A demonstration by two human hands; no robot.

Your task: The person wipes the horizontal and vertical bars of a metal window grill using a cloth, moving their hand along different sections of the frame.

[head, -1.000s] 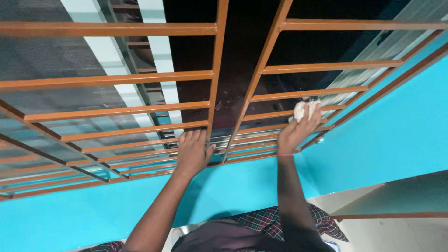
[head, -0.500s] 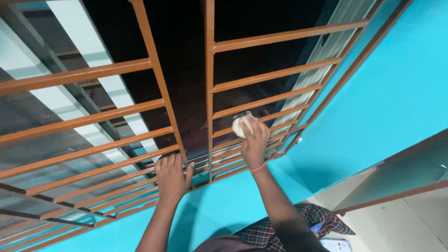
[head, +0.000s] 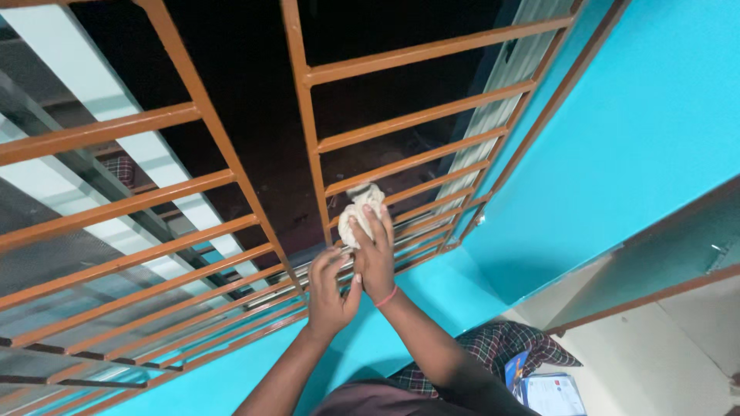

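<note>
Turquoise wall [head: 647, 115], orange window grille [head: 308, 100] — right hand [head: 375, 254] pressing white cloth [head: 359, 206]

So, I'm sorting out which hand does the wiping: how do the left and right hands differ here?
The right hand presses a crumpled white cloth against the orange window grille; the left hand holds no cloth. The right hand reaches higher up the bars, the left sits lower. The right wrist wears a pink band, the left wrist none. Both touch the grille.

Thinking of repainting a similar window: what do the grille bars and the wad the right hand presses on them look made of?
Grille bars: probably metal, glossy orange-brown paint; thin, straight, with sheen. Wad under the right hand: soft off-white cloth, judging by its crumpled folds.
</note>
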